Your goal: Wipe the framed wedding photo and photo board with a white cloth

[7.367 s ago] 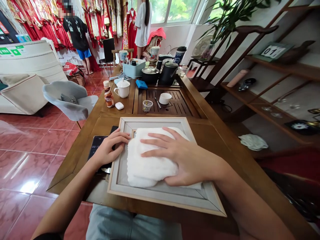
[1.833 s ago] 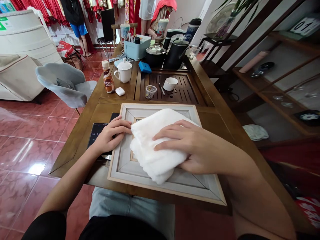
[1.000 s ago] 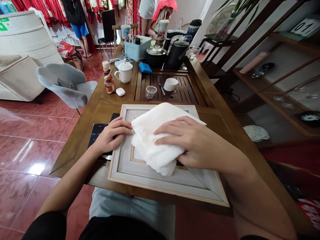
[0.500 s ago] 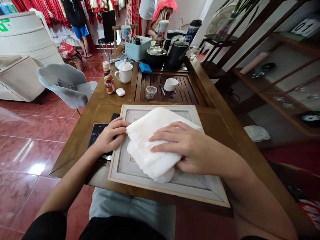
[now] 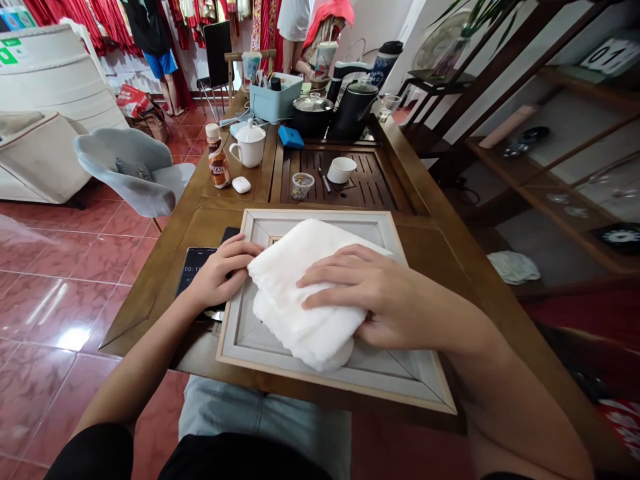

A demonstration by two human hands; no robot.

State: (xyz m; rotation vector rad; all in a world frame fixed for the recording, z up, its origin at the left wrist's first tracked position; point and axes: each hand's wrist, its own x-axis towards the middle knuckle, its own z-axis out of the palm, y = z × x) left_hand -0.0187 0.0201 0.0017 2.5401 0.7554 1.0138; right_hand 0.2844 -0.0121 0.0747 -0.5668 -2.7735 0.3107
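A folded white towel (image 5: pixel 305 287) lies over the middle of a grey picture frame (image 5: pixel 400 393) with a pale wooden border. My right hand (image 5: pixel 357 287) is closed on the towel's right side, fingers across its top and the thumb mostly hidden beneath the hand. Along the frame's left edge, my left hand (image 5: pixel 225 270) grips the border, its fingertips close to the towel's corner. Under and beside the left wrist is a phone (image 5: pixel 193 267) with a timer on its screen, partly covered. Most of the frame's centre is hidden by the towel.
Beyond the frame on the wooden table stand a drink bottle (image 5: pixel 218 157), a lidded white mug (image 5: pixel 250 143), an earphone case (image 5: pixel 241 185), a small plastic tub (image 5: pixel 303 186) and a white cup (image 5: pixel 343 170). A kettle (image 5: pixel 354 113) is farther back. Two people are in the background.
The towel has slid slightly to the left and towards me under my right hand. My left hand stays at the frame's edge, almost unmoved.
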